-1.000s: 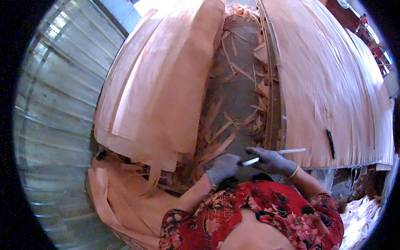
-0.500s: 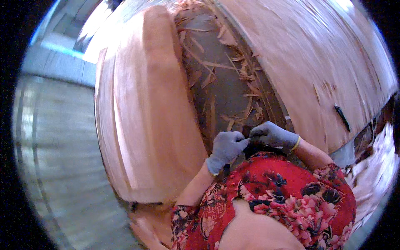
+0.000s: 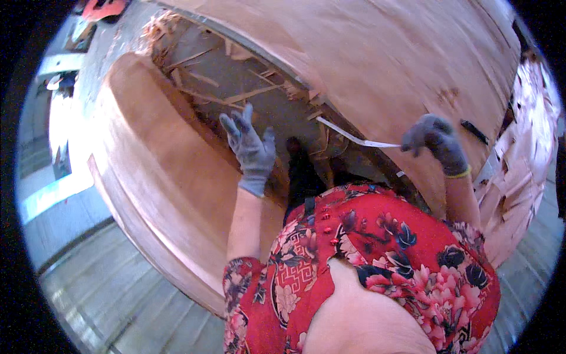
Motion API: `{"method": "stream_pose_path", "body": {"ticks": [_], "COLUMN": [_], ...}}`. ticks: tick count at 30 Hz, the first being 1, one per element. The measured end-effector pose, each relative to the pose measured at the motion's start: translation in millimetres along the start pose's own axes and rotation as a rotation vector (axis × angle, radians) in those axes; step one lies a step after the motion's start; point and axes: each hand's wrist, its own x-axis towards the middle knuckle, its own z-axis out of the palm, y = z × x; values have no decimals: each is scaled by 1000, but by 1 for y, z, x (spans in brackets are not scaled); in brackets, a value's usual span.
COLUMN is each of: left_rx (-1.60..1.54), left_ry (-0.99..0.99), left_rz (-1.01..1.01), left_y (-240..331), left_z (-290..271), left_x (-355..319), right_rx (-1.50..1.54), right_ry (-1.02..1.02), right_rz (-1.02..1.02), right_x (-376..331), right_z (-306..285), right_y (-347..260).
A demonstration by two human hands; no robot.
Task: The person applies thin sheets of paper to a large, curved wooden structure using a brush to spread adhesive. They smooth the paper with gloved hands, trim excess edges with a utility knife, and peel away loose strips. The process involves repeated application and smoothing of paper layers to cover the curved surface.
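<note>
My right hand, in a grey glove with a yellow cuff edge, is closed on one end of a narrow white strip. The strip bends partway along and reaches left past the edge of the wood veneer stack. Over the gap, my left hand is raised in a grey glove, fingers apart and holding nothing. It is close to the inner edge of the left stack of veneer sheets. A slim black tool lies on the right stack, just beyond my right hand.
Torn veneer scraps litter the dark floor between the stacks. Crumpled veneer sheets hang or lie at the far right. At upper left is a red-orange object. Grey slatted flooring runs along the lower left.
My hands, together at my waist before, have moved apart. The left has opened over the gap; the right has moved over the right stack with the white strip. The view has turned.
</note>
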Motion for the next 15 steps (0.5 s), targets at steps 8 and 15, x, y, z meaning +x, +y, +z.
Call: {"method": "stream_pose_path", "body": {"ticks": [8, 15], "left_rx": [-196, -9], "left_ry": [-84, -268], "left_rz": [506, 530], "left_y": [39, 85], "left_z": [111, 93], "left_x": [105, 20], "right_rx": [-260, -536], "right_ry": [1457, 616], "right_rz": [-200, 338], "right_x": [-148, -55], "right_z": [-10, 58], "right_y": [-54, 31]}}
